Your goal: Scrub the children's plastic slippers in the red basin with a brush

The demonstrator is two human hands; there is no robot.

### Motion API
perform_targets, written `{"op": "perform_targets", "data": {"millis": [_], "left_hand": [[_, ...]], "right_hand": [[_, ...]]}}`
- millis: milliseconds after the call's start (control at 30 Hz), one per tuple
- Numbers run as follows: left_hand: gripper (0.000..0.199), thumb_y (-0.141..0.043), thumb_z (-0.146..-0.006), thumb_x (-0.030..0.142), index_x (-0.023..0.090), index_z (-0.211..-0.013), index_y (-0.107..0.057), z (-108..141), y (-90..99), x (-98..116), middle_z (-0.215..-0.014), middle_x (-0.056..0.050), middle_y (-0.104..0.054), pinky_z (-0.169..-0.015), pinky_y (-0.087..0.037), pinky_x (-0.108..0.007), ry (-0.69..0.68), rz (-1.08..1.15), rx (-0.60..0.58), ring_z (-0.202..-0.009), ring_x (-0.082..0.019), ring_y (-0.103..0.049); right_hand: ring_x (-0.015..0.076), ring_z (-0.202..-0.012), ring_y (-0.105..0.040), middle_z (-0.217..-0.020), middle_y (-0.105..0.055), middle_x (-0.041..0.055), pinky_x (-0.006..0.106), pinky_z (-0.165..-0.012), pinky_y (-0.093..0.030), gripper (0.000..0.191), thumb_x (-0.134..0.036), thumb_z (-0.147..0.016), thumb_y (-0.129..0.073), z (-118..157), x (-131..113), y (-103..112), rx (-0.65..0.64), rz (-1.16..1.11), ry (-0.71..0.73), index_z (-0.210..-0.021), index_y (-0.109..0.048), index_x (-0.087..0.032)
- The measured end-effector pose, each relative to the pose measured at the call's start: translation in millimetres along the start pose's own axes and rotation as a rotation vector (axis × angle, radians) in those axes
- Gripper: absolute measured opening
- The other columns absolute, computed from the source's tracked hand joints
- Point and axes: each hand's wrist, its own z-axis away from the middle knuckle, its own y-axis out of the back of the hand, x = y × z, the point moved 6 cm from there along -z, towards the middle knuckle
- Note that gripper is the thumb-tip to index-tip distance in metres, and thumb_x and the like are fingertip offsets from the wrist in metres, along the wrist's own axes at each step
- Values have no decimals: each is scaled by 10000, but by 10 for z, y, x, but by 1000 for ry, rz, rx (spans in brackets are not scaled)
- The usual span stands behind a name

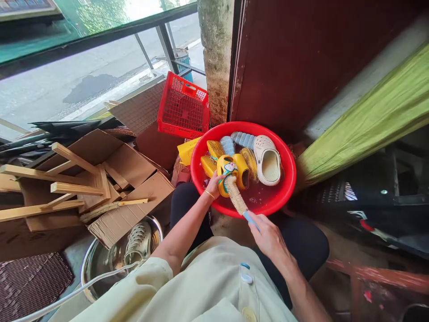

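A red basin [288, 179] holds water and several pieces of footwear. My left hand [213, 185] is closed on a small yellow clog [225, 166] with a cartoon figure on it, over the basin's near left part. In my right hand [267, 232] is the blue handle of a brush [236, 197], its pale bristles against the yellow clog's opening. Just right of that clog lies another yellow clog [241, 171]. A beige clog [268, 161] rests at the basin's right side. Yellow-brown soles and grey-blue footwear [244, 139] lie toward the back.
A red plastic crate [183, 107] stands behind the basin, left of a rough pillar. Cardboard [134, 165] and a wooden stool [97, 188] are at the left. A metal bowl [87, 273] with a clog stands at lower left. Green cloth [365, 116] hangs at right.
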Motion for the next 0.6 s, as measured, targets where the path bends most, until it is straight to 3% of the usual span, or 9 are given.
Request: {"op": "perform_targets", "data": {"millis": [100,200,300,467,600], "left_hand": [[728,-868,-666,356,209,-1329,-603,65,-70,-78,-1230,-85,-729,-956,-569,-401,-50,-32,-22,-1062,-259,-704],[769,-900,-662,391,217,-1343,-590,99,-99,-169,-1284,-82,-708,-1024,-540,-397,-97,-64,-23,-1153,-262,-676],[759,-891,-682,443,224,-1340,-581,71,-27,-198,-1319,-80,-692,-1062,-518,-394,-151,-67,65,-1210,-260,-652],[748,-886,-696,428,225,-1347,-578,-14,64,-191,-1352,-87,-682,-1085,-508,-396,-168,-39,110,-1265,-275,-628],[729,-884,-703,385,227,-1346,-578,-54,94,-127,-1334,-84,-691,-1099,-495,-388,-188,-11,132,-1296,-281,-607]], "right_hand": [[199,-773,-718,-1101,-709,85,286,-662,-500,435,-316,-1064,-424,-316,-180,-87,-129,211,-103,-1465,-593,-301],[212,-865,-726,-1155,-671,127,282,-668,-464,431,-263,-1088,-394,-818,-322,-64,-142,295,-199,-1496,-531,-236],[217,-942,-724,-1147,-674,115,271,-704,-457,403,-248,-1079,-426,-1042,-428,-59,-216,295,-123,-1462,-553,-253],[220,-897,-717,-1081,-690,101,280,-663,-434,396,-214,-1049,-448,-648,-336,37,-308,347,31,-1414,-600,-237],[216,-821,-714,-1050,-690,86,301,-602,-397,393,-194,-1050,-423,-261,-113,190,-328,416,27,-1384,-627,-233]]}}
